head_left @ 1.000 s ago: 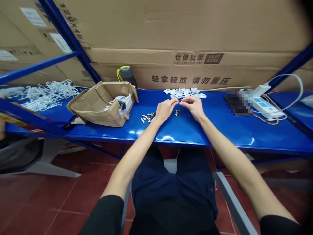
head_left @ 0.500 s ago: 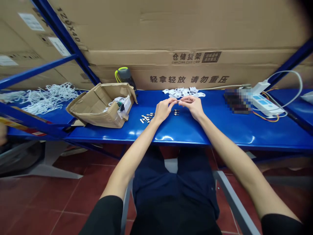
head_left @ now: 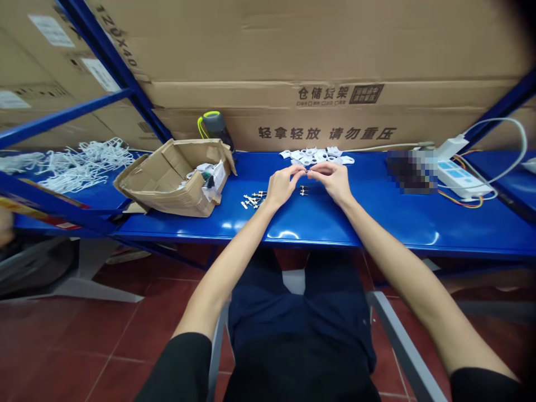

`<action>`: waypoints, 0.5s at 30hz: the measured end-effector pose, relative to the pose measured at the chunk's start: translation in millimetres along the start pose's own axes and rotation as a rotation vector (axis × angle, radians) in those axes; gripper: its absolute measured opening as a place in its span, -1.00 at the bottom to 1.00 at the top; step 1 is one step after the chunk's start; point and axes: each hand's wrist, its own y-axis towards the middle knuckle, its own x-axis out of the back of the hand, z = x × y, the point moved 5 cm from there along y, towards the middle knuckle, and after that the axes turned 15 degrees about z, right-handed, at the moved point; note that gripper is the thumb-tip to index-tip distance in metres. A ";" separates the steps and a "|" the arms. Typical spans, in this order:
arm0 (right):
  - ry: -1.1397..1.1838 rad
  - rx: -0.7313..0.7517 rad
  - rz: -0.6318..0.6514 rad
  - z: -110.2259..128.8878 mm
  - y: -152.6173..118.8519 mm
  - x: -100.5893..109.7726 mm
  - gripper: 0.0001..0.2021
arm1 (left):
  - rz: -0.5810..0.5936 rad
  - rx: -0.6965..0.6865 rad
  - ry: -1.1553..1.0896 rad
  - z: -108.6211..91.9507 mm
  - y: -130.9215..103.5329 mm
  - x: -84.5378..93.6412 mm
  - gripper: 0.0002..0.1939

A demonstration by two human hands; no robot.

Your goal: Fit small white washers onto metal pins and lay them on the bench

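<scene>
Over the blue shelf top, my left hand (head_left: pixel 283 185) and my right hand (head_left: pixel 334 180) meet fingertip to fingertip. Both are closed in a pinch; whatever lies between the fingers is too small and hidden to name. Just behind them is a pile of white plastic pieces with round holes (head_left: pixel 315 156). Below the gap between my hands lie a few small pin-like metal parts (head_left: pixel 304 190) in a short stack. A looser heap of similar small parts (head_left: pixel 251 200) sits left of my left hand, partly covered by it.
An open cardboard box (head_left: pixel 171 181) with mixed pieces stands left on the blue shelf (head_left: pixel 377 218), a dark cylinder with a yellow-green strap (head_left: pixel 218 129) behind it. White cords (head_left: pixel 84 164) are heaped farther left. A white power strip (head_left: pixel 460 177) with cables lies right, near a blurred dark item (head_left: pixel 408 172).
The view has shifted slightly. My hands stay together in almost the same place, with small finger movements at the tips. The loose parts have not visibly moved.
</scene>
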 end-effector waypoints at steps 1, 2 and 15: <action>-0.013 0.009 -0.004 1.3 -0.2 -0.1 -0.66 | -0.001 -0.001 -0.005 -0.6 -0.1 0.2 -0.78; -0.028 0.017 -0.008 2.6 -0.4 -0.1 -0.67 | -0.002 0.001 -0.012 -0.8 -0.2 0.3 -0.78; -0.121 0.017 -0.031 7.8 -3.6 -2.0 -0.62 | -0.018 0.023 -0.218 10.8 5.0 -4.1 -0.75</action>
